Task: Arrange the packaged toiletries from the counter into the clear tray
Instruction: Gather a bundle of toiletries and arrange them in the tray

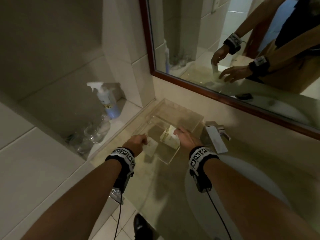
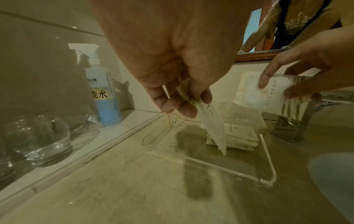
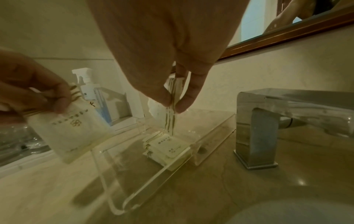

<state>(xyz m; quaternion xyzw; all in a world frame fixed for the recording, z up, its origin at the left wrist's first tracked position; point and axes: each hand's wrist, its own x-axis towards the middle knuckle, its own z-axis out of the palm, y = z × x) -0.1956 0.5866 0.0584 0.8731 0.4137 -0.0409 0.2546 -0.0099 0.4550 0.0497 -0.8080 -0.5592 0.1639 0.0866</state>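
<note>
While each hand pinched packet above clear tray (image 1: 170, 158), placing step underway: right hand (image 3: 173, 104) packet (image 3: 170, 121) over stack (image 3: 164, 145); left hand (image 2: 178, 103) packet (image 2: 212, 128) next, needs lowering beside stack.

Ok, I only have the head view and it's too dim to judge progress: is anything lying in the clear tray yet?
Observer: Yes, a stack of flat white packets lies inside the clear acrylic tray.
Operator: What has the right hand got?
Observer: The right hand pinches a gold-striped white packet by its edge, hanging right above that stack.
Operator: And the left?
Observer: The left hand grips a white sachet with a gold flower logo, held in the air.
</note>
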